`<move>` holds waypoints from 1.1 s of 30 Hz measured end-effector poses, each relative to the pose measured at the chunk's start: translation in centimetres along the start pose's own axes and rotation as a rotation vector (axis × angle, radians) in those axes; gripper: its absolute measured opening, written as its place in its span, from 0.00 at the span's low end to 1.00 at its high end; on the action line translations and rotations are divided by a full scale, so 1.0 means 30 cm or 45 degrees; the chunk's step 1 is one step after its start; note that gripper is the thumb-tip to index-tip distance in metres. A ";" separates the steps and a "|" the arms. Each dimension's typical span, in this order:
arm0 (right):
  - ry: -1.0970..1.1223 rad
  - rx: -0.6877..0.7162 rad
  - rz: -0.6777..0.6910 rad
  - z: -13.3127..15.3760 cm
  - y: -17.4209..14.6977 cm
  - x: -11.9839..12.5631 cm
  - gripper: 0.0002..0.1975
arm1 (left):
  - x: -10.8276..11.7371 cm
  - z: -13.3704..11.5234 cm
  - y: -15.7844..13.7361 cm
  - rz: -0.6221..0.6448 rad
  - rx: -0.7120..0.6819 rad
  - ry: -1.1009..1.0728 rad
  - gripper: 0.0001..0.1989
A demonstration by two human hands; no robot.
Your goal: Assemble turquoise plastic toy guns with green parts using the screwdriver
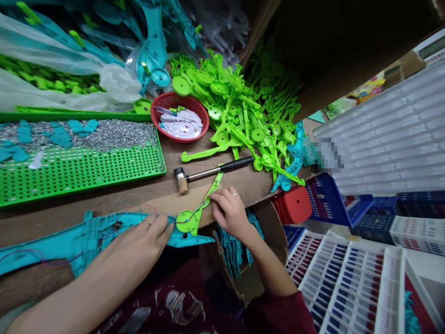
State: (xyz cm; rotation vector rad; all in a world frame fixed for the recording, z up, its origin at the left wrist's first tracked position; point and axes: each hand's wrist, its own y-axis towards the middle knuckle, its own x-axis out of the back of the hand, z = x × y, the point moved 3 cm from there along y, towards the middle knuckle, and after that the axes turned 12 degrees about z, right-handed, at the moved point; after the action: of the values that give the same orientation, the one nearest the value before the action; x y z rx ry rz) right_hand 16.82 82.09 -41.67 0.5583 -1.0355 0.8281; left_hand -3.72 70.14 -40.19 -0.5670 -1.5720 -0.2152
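A long teal plastic shell (78,236) lies along the front of the bench, with thin wires and a small dark part inside. My left hand (149,234) is closed on its right end, fingertips beside the disc of a lime-green plastic arm (187,221). That arm rests partly over the shell and slants up to the right. A thin dark line, perhaps a wire, runs along the arm. My right hand (231,211) pinches at the arm's middle; whether it grips the arm or the line is hidden by the fingers. Beyond the arm lies a mallet (205,175) with a black handle.
A green perforated tray (86,169) holds many screws and teal pieces. Behind the mallet are a red basket (163,127) with white pieces and a heap of lime-green arms (239,106). A cardboard box (274,227) with teal parts and white crates (344,283) stand right, below bench height.
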 end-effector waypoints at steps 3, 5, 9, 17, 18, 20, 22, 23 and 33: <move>0.036 -0.001 0.018 0.002 0.010 0.013 0.10 | 0.000 -0.002 0.004 0.013 0.002 0.020 0.30; 0.049 0.038 -0.007 0.008 0.010 0.023 0.10 | 0.002 -0.002 0.008 -0.001 -0.008 0.028 0.30; -0.006 0.120 -0.026 0.020 0.001 0.017 0.12 | 0.001 -0.002 0.010 0.000 -0.005 0.005 0.29; -0.037 0.100 -0.002 0.010 -0.007 -0.013 0.14 | -0.012 0.002 0.005 -0.006 0.035 -0.093 0.29; -0.036 0.104 -0.002 0.010 -0.007 -0.014 0.14 | -0.016 0.004 0.006 0.012 0.040 -0.108 0.29; -0.036 0.104 -0.008 0.011 -0.008 -0.013 0.14 | -0.023 0.005 0.009 0.064 0.045 -0.152 0.28; -0.057 0.075 0.009 0.015 -0.007 -0.013 0.14 | -0.023 0.003 0.010 0.100 0.056 -0.205 0.27; -0.077 0.053 0.028 0.018 -0.006 -0.015 0.14 | -0.019 -0.001 0.009 0.120 0.056 -0.218 0.26; -0.186 0.087 0.243 0.064 0.014 0.063 0.13 | -0.056 -0.060 -0.028 -0.254 0.071 -0.007 0.19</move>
State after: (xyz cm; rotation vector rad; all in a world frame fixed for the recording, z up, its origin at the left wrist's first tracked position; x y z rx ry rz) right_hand 15.99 81.52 -39.15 0.5910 -1.2111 1.0048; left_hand -2.56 68.20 -41.50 -0.3676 -1.6350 -0.3191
